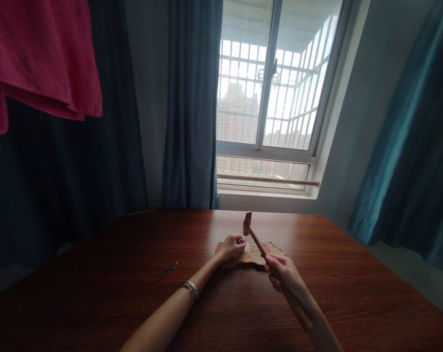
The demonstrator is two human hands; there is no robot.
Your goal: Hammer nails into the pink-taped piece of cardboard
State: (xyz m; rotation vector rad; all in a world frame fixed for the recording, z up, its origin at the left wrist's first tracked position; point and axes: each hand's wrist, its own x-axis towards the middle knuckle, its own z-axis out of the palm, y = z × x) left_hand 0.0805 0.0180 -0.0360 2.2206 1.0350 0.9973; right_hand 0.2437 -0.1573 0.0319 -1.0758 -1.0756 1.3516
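My right hand (pixel 283 272) is wrapped round the wooden handle of a hammer (pixel 257 239), whose head is raised at the far end of the handle, just above my left hand. My left hand (pixel 233 247) is closed in a pinch over the left part of a patterned piece (pixel 257 253), tan with red and white patches and many small dots or holes. Whatever sits between the left fingertips is too small to make out. The patterned piece lies flat on the table, its left part partly covered by my left hand and its right edge by my right.
Several thin dark rods (pixel 167 270) lie on the brown wooden table (pixel 107 298) to the left. Behind the table are a barred window (pixel 267 98) and blue curtains (pixel 192 107). A pink cloth (pixel 45 58) hangs at the upper left.
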